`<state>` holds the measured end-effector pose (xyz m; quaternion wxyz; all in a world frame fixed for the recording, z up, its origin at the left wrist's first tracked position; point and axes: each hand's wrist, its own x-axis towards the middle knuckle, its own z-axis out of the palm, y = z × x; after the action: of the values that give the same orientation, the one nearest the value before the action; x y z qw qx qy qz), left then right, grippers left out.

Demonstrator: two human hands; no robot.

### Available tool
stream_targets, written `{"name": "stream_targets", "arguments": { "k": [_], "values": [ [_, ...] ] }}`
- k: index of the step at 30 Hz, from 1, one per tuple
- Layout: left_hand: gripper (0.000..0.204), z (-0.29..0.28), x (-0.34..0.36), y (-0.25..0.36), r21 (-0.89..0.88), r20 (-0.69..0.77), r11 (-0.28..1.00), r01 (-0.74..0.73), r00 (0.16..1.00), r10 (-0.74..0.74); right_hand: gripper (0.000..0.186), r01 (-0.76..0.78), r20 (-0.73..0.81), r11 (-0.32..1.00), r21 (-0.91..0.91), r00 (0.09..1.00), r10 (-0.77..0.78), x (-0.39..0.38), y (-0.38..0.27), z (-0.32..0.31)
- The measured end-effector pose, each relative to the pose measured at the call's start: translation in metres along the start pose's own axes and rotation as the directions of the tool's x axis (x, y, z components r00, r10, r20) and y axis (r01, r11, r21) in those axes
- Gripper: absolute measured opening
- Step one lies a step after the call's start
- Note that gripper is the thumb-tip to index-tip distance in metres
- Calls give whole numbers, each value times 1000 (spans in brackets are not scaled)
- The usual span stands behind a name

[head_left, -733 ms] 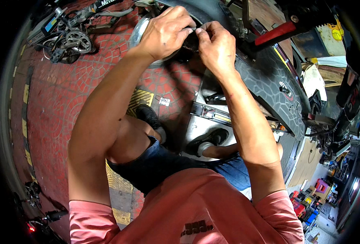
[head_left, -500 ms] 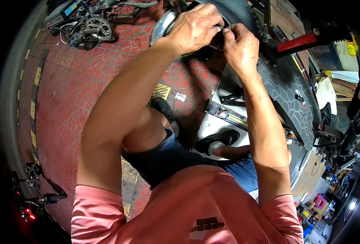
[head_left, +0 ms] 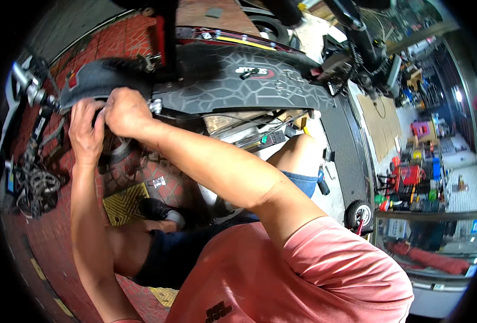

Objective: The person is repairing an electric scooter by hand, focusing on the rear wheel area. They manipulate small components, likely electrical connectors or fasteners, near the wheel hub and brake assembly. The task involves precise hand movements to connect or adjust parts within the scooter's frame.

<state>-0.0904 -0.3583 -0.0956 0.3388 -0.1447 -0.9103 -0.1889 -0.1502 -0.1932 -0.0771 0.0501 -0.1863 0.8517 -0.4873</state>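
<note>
Head view: both hands are clenched at the rear wheel (head_left: 117, 153) of an electric scooter lying on its side. The right hand (head_left: 126, 112) grips by the axle bolt (head_left: 155, 106); the left hand (head_left: 86, 132) closes over the tyre under the black mudguard (head_left: 95, 75). That wheel looks heavy and stiff, best held at its rim. The scooter deck (head_left: 238, 86) carries cracked-pattern grip rubber above the red brick floor (head_left: 141, 177).

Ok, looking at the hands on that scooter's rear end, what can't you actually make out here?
Head view only:
- What the left hand and right hand grip: their own fingers cover it.
- The rear wheel: mostly hidden behind both hands and the black fender.
- The scooter's stem: cut off by the top edge.
- Items on the shelves at right: too small.
</note>
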Motion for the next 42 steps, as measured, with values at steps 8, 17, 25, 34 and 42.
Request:
{"name": "stream_targets", "arguments": {
  "k": [8,17,25,34,42],
  "values": [
    [14,-5,-4,7,21,12,996,91,996,-92,25,236,129,938,-255,969,-209,-25,0,-42],
    [24,-10,-25,-3,-154,-79,895,419,898,-433,19,337,91,867,-368,941,-327,-6,-6,-13],
    [21,2,-24,-8,-105,-122,934,342,927,-354,18,425,69,838,-342,901,-429,2,-2,-6],
    [20,2,-22,-14,-126,-161,957,262,946,-280,15,436,59,859,-267,898,-437,9,7,3],
    [19,4,-21,-14,-116,-185,962,249,946,-267,14,418,9,890,-183,906,-424,9,12,10]
  ]
}}
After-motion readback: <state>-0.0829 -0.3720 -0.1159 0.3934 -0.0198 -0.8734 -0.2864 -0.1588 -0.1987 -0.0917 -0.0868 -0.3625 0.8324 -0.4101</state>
